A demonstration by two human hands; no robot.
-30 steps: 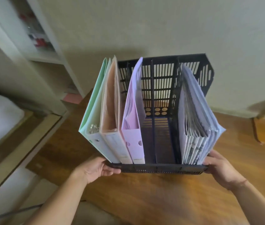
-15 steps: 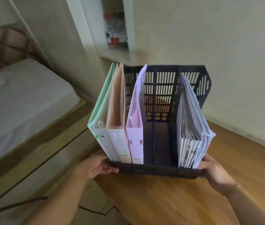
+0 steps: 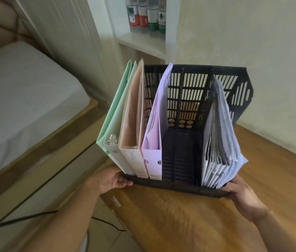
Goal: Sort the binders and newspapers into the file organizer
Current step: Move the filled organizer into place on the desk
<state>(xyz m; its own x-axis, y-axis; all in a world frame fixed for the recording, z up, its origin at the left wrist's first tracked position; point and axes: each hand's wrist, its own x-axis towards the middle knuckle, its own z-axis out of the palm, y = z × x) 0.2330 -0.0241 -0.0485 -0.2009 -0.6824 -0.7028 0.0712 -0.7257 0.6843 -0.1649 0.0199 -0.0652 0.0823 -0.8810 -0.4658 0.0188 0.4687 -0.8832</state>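
Both hands (image 3: 110, 180) gripping file organizer (image 3: 189, 99)

The file organizer (image 3: 194, 99) is black, its walls cut with slot patterns. At its left end stands a mint green binder (image 3: 115, 122), next a peach binder (image 3: 131, 120), then a lilac binder (image 3: 155, 128); at its right end, greyish white printed newspapers (image 3: 219, 139). Under it, a warm brown wood-grain table (image 3: 189, 220)

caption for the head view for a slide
Both hands hold the organizer, three binders left, newspapers right.
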